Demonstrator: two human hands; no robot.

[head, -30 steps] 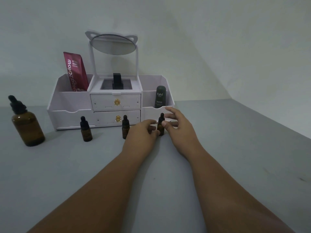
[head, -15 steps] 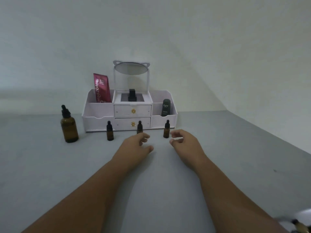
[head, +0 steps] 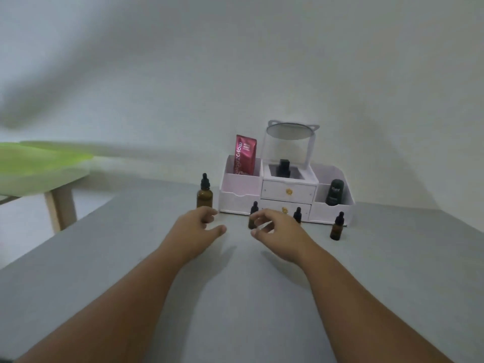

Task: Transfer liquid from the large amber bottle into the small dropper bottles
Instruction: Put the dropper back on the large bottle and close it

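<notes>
Large amber bottle [head: 204,194] upright, seemingly untouched beyond empty left hand [head: 195,230].

Matt grey table [head: 131,258]; glossy amber glass bottle [head: 204,197]; smooth white plastic organiser [head: 235,200]; glossy red sachet [head: 245,158]; pale wooden leg [head: 60,209].

Grey table [head: 235,297], matte top, left edge visible. At back, against wall: white cosmetic organiser [head: 286,195] with drawers. Left of it, standing upright: large amber bottle [head: 204,194] with black dropper cap. Just in front of organiser, row of three small dropper bottles, all upright: left small bottle [head: 253,215], partly hidden behind fingers; middle small bottle [head: 297,214], partly hidden too; right small bottle [head: 337,227], standing apart, fully in view. Near half of top bare.
</notes>
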